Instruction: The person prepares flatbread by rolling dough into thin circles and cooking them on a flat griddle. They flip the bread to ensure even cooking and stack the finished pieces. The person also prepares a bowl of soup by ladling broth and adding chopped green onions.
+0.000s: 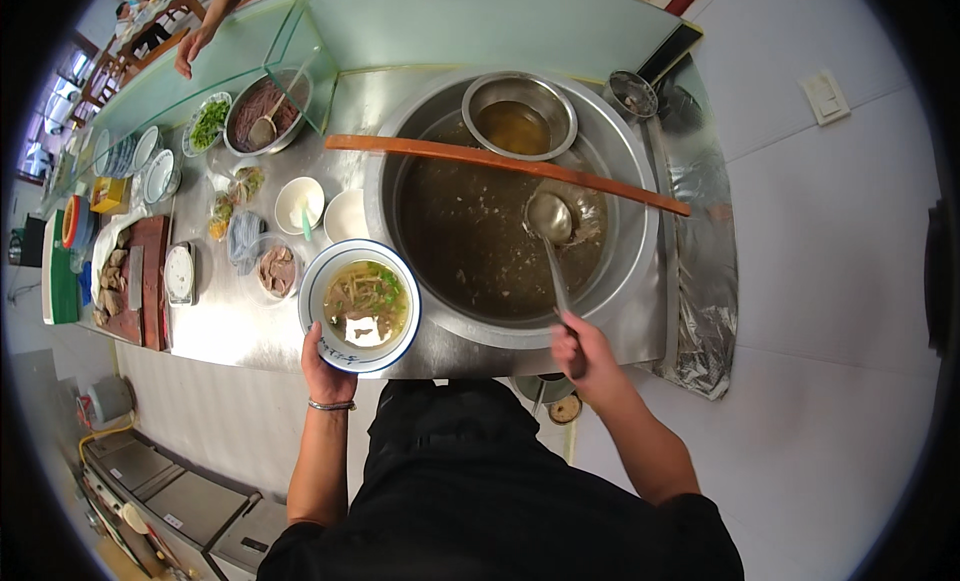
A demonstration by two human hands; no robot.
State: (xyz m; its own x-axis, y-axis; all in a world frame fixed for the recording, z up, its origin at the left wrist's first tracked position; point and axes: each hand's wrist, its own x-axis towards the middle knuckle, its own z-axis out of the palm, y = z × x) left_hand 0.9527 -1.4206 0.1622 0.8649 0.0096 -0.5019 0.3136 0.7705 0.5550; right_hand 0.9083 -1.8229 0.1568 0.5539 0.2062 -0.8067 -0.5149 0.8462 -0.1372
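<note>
My left hand [330, 363] holds a white bowl with a blue rim [316, 292] by its near left side. Broth with meat and chopped greens [367, 300] fills much of it. My right hand [589, 352] grips the handle of a metal ladle [550, 217], whose head sits in the broth [465, 236] of a large metal pot [645, 243]. Across the pot's rim lies a reddish wooden stick [510, 165]. Behind the stick, a steel basin [480, 101] with yellowish liquid rests in the pot.
Left of the pot are two small white bowls [289, 195], a tub of sliced meat [277, 270], a basin of dark red food [251, 116] and chopped greens [210, 123]. A cleaver [136, 277] lies on a cutting board [154, 281]. Another person's hand [193, 50] reaches over the glass guard [289, 33].
</note>
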